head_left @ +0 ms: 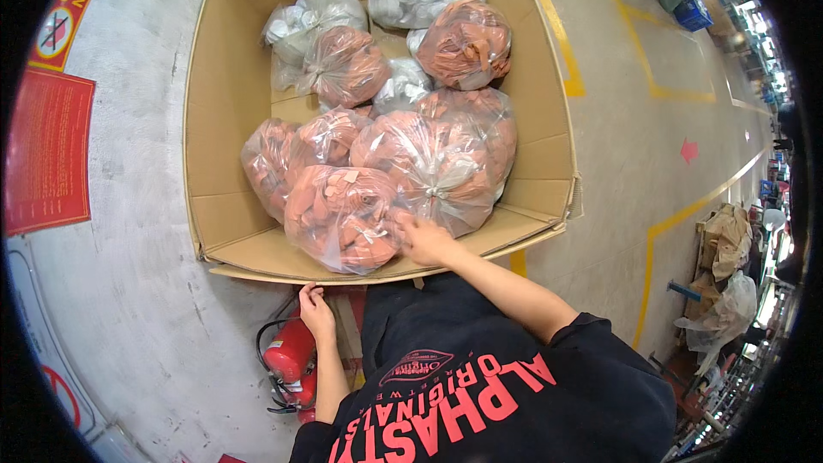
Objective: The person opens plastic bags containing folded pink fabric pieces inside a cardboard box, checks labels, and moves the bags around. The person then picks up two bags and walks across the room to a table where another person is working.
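Observation:
A large open cardboard box (219,120) stands in front of me. Several clear plastic bags, knotted or gathered at the top, lie in it, filled with orange-brown or whitish pieces. My right hand (423,240) reaches over the near wall, its bent fingers at the side of the nearest bag of orange-brown pieces (339,219). Just right of that hand lies a bigger bag with a pale gathered knot (433,193). My left hand (316,309) is at the box's near edge, fingers curled against the rim from outside.
Two red fire extinguishers (290,353) stand below my left forearm, beside the wall. Red signs (50,150) hang on the left wall. Yellow lines mark the floor (617,163) at right. Farther right are brown paper (729,240), plastic film (724,313) and cluttered racks.

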The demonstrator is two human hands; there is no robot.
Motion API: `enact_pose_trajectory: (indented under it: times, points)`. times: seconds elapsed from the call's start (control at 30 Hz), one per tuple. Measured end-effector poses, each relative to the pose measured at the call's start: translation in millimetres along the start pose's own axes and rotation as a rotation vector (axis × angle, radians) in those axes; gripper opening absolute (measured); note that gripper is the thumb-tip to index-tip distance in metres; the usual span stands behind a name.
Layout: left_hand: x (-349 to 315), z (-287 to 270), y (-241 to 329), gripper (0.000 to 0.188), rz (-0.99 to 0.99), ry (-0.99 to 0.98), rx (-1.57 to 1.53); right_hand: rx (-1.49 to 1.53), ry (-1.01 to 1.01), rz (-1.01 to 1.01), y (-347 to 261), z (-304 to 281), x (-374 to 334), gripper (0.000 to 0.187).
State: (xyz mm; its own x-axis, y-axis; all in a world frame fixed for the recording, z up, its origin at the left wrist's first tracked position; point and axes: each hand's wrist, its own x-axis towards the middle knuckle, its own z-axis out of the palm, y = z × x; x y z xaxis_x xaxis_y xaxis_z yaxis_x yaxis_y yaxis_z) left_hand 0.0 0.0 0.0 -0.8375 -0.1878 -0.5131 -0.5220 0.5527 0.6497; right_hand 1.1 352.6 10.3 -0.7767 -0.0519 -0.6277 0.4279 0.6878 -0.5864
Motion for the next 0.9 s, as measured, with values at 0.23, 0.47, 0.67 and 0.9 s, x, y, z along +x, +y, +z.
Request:
enact_pose_trajectory:
  times: [0.23,0.47,0.67,0.9]
  points:
    - [60.2,-25.9,1.3,0.047,0.310,0.091,0.433,-0.271,0.223,-0.503,-89.4,42.7,20.2,0.087]
    - [134.5,-31.8,23.3,0.059,0.203,-0.065,0.705,-0.533,0.244,-0.420,-75.2,75.7,67.8,0.098]
    - [188.7,-10.8,11.0,0.062,-0.027,-0.143,0.557,-0.546,0.261,-0.431,-70.9,76.1,72.3,0.093]
    - [251.8,41.3,-44.7,0.075,-0.499,-0.201,-0.176,-0.367,0.189,-0.387,-82.7,54.2,72.0,0.092]
